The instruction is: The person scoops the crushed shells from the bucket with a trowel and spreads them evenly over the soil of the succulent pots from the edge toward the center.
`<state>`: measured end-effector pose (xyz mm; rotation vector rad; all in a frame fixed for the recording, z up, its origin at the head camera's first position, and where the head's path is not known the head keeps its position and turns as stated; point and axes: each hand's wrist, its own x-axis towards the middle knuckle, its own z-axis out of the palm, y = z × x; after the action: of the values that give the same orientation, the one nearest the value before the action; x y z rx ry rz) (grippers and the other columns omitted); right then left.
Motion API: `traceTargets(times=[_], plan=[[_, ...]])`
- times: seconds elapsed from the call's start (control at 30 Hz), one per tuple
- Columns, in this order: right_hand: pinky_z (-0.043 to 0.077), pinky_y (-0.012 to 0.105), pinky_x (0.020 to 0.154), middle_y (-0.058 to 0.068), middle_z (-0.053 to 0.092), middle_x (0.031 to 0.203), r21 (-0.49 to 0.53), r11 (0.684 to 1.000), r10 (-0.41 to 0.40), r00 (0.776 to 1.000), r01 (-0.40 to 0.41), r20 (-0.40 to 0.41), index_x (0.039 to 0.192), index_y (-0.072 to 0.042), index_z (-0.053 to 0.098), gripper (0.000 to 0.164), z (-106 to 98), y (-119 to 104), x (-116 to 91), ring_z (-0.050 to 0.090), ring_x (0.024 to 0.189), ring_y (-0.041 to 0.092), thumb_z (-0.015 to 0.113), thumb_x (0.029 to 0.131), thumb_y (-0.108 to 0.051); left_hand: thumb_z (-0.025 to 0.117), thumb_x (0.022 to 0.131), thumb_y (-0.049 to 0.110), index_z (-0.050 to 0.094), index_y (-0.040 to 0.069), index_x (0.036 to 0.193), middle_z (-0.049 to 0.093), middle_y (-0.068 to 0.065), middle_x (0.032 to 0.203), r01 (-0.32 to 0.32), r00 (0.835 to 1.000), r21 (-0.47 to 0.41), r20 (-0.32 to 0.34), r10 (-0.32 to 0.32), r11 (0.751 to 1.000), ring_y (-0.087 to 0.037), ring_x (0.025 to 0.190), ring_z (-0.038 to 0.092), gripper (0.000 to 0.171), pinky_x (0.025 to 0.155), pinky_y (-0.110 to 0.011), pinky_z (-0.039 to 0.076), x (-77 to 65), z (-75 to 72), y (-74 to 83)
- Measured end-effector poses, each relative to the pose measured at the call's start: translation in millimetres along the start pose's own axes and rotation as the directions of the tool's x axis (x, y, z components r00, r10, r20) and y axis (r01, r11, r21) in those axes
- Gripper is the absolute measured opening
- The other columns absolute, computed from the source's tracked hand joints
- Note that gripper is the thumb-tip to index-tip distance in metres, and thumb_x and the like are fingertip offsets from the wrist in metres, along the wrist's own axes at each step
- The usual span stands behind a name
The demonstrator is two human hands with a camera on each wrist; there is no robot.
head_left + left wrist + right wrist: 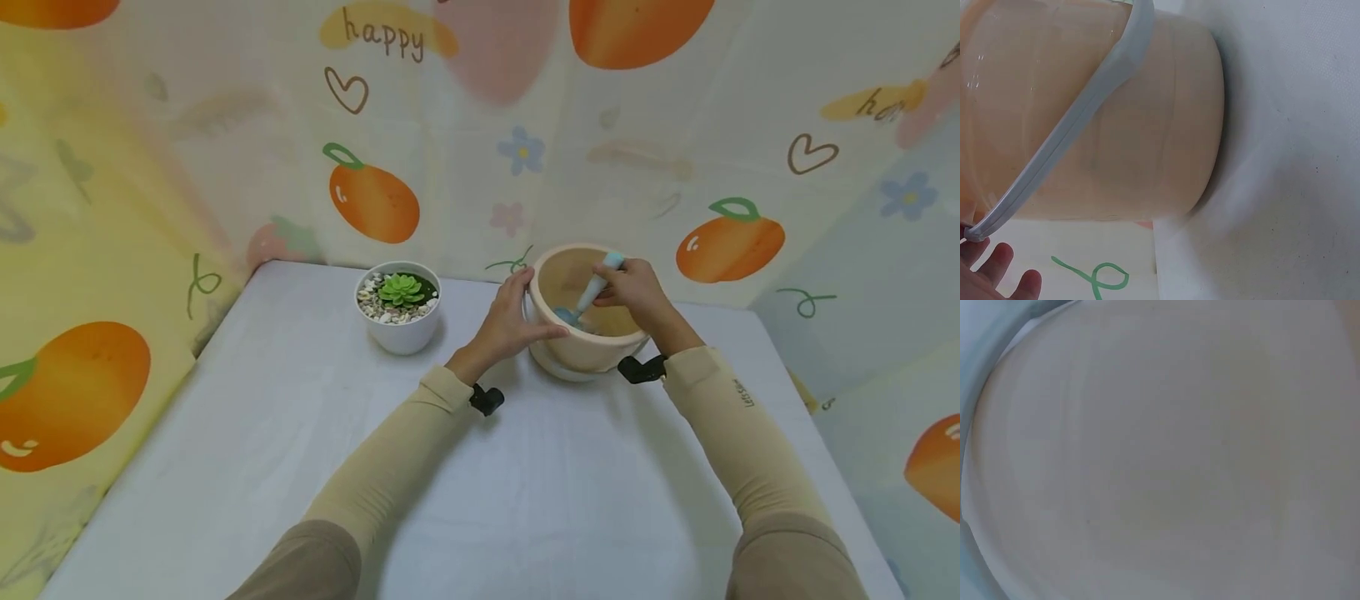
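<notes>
A peach-coloured bucket (592, 354) with a pale blue-grey carrying handle (1079, 106) stands upright toward the back right of the table. My left hand (504, 327) rests against its left side at the rim, with the thumb stretched along the front. In the left wrist view, fingertips (999, 259) lie beside the carrying handle's joint. Inside the bucket, my right hand (632, 292) grips the pale handle of a brush (592, 292), whose blue head is low against the inner wall, partly hidden by the front rim. The right wrist view is filled by the bucket's wall (1166, 450).
A white pot (403, 336) with a green succulent (401, 289) and pebbles stands left of the bucket. Everything is on a white-covered table (315, 400). Behind it hangs a fruit-patterned cloth (465, 200), close to the bucket's back.
</notes>
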<state>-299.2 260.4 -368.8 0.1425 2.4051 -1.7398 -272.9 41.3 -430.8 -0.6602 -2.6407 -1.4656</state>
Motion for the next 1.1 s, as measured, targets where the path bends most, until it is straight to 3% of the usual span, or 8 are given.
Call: traceTargets(times=[0.23,0.7,0.8,0.97,1.1], plan=[[0.058,0.022,0.061,-0.001,0.063,0.069,0.24,0.971,0.032,0.997,-0.016,-0.063,0.106,0.005,0.052,0.027,-9,-2,-3,0.067,0.063,0.009,0.054,0.1,-0.021,0.085,0.072,0.042,0.022,0.006,0.153,0.023,-0.014,0.16,-0.011,1.0,0.002,0.0,0.011,1.0,-0.029,0.146,0.026,0.109,0.117,-0.048,0.03,-0.7,-0.5,-2.0],[0.059,0.025,0.064,0.001,0.067,0.067,0.39,0.92,0.069,0.997,-0.045,-0.047,0.109,0.002,0.05,0.032,-22,-8,-4,0.071,0.064,0.012,0.053,0.099,-0.027,0.086,0.071,0.042,0.024,0.006,0.153,0.023,-0.015,0.16,-0.012,1.0,0.017,-0.005,0.012,1.0,-0.03,0.147,0.025,0.109,0.117,-0.051,0.029,-0.5,-1.1,-3.5],[0.059,0.027,0.066,0.003,0.068,0.069,0.463,0.884,0.093,0.995,-0.072,-0.023,0.106,0.0,0.052,0.028,-31,-9,-4,0.072,0.067,0.014,0.053,0.098,-0.027,0.086,0.071,0.043,0.024,0.005,0.152,0.024,-0.016,0.159,-0.017,1.0,0.023,-0.007,0.017,1.0,-0.03,0.147,0.025,0.109,0.117,-0.051,0.029,0.5,-1.3,-2.5],[0.06,0.033,0.069,0.008,0.072,0.075,0.59,0.795,0.13,0.99,-0.141,0.06,0.1,-0.002,0.056,0.024,-45,-9,0,0.074,0.073,0.02,0.053,0.097,-0.025,0.087,0.069,0.041,0.025,0.003,0.152,0.025,-0.018,0.159,-0.022,1.0,0.014,-0.023,0.022,1.0,-0.031,0.147,0.026,0.111,0.118,-0.049,0.029,1.5,-2.1,-2.5],[0.06,0.035,0.07,0.009,0.073,0.077,0.619,0.764,0.159,0.983,-0.18,0.09,0.098,-0.004,0.057,0.022,-50,-8,0,0.075,0.075,0.022,0.053,0.098,-0.025,0.087,0.069,0.041,0.023,0.003,0.153,0.024,-0.017,0.159,-0.014,1.0,-0.001,-0.014,0.014,1.0,-0.031,0.147,0.025,0.112,0.119,-0.047,0.028,0.6,-0.5,-3.2]])
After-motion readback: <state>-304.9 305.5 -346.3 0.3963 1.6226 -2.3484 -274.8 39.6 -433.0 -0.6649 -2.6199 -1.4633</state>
